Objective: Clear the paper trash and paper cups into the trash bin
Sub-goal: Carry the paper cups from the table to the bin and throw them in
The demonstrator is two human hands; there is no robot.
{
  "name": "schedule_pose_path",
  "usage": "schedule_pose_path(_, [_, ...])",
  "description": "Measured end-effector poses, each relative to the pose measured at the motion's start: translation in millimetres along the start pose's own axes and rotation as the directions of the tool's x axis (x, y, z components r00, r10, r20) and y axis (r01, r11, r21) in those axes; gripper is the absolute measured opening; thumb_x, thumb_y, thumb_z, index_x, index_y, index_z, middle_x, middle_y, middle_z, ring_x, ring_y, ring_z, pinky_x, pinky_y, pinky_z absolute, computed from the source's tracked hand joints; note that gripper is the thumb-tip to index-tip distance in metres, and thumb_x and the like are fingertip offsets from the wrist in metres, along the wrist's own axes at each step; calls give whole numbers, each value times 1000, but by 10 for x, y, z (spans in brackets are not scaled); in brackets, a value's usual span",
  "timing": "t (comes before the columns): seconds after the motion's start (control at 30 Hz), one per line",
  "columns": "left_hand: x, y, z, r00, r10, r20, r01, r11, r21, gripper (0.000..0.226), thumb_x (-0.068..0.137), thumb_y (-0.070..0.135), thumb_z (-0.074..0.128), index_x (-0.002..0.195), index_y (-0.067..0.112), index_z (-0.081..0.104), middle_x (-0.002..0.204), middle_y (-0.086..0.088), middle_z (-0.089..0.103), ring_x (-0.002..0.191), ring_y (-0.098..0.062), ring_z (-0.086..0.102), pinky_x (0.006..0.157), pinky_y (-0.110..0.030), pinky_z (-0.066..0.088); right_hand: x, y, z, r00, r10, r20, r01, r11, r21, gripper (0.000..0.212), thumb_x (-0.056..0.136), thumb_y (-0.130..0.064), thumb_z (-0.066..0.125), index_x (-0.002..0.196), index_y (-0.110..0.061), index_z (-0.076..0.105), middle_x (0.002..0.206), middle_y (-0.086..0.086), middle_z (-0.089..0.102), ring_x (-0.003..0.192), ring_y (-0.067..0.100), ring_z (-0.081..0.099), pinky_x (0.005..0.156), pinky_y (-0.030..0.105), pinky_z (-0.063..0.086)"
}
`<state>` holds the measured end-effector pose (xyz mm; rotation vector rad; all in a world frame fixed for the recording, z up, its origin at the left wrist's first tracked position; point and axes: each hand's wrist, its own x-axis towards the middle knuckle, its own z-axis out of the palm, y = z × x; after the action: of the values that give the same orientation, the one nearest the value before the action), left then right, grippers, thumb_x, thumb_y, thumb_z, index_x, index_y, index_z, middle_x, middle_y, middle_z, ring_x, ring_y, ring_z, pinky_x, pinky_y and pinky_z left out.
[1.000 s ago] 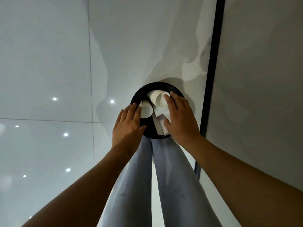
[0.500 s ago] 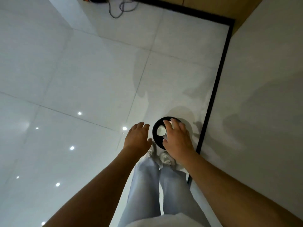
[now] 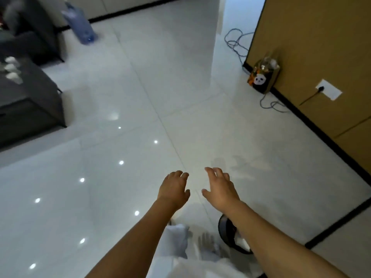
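The black round trash bin (image 3: 224,230) stands on the floor at the lower right, mostly hidden under my right forearm; a bit of white paper (image 3: 242,242) shows inside it. My left hand (image 3: 173,189) and my right hand (image 3: 219,188) hover side by side over the white tiles, well above the bin, fingers relaxed and spread, holding nothing. Several white paper cups (image 3: 12,70) stand blurred on the dark table (image 3: 30,93) at the far left.
A dark sofa (image 3: 28,31) and a blue water bottle (image 3: 79,23) are at the top left. A brown wall (image 3: 321,57) with black skirting runs on the right, with a panda gift bag (image 3: 263,77), a wall socket (image 3: 329,89) and loose cables (image 3: 236,44) beside it.
Both hands have let go of the cups and paper in the bin and risen away from it. The view has swung up from the bin to the room.
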<state>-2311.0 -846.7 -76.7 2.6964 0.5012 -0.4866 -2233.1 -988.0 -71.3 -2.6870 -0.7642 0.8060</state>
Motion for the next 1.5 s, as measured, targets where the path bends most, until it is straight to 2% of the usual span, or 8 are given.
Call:
schedule_pose_path(0.17, [-369,-1175,-351,973,-227,-47,223,972,-79,53,91,32,53,140,16,38,139,-4,45,126,-23,43,105,-31,36,409,-1280,108,967,-218,131,234,964,-128,69,92,-35,58,149,-24,21,152,4,26,133,26,34,106,37,38])
schedule_pose_path(0.3, [-627,-2290,-681,924,-378,-62,367,919,-142,52,91,31,52,139,15,39,138,-5,46,125,-22,43,105,-31,36,770,-2443,352,913,-324,246,373,908,-190,69,92,-36,57,149,-24,20,151,4,27,131,27,35,105,37,39])
schedule_pose_path(0.6, [-1178,-4471,-1529,780,-620,-79,587,770,-248,50,92,32,52,137,15,41,133,-5,48,121,-23,46,100,-31,39,1368,-4874,803,768,-516,380,607,774,-177,68,91,-34,57,149,-24,22,149,4,28,129,28,36,103,38,39])
schedule_pose_path(1.0, [-545,-6511,-2435,652,-751,-106,626,611,-484,55,92,30,53,143,18,35,140,-2,42,128,-20,39,98,-30,41,3028,-7024,869,685,-569,454,711,659,-246,68,91,-30,58,148,-22,22,149,6,27,131,31,34,103,39,40])
schedule_pose_path(1.27, [-507,-7869,-3073,473,-877,-86,678,424,-600,55,92,31,53,143,19,36,140,-1,44,128,-18,40,97,-28,40,3797,-8852,1010,540,-612,577,828,509,-236,66,89,-26,59,146,-23,26,141,6,36,125,28,38,99,39,43])
schedule_pose_path(1.5, [-1115,-9176,-3155,318,-948,-24,705,254,-662,55,92,31,54,143,20,35,140,0,42,128,-18,41,96,-28,40,3849,-10446,1815,398,-639,658,912,352,-209,67,89,-26,60,146,-22,26,141,6,36,124,27,39,98,39,45])
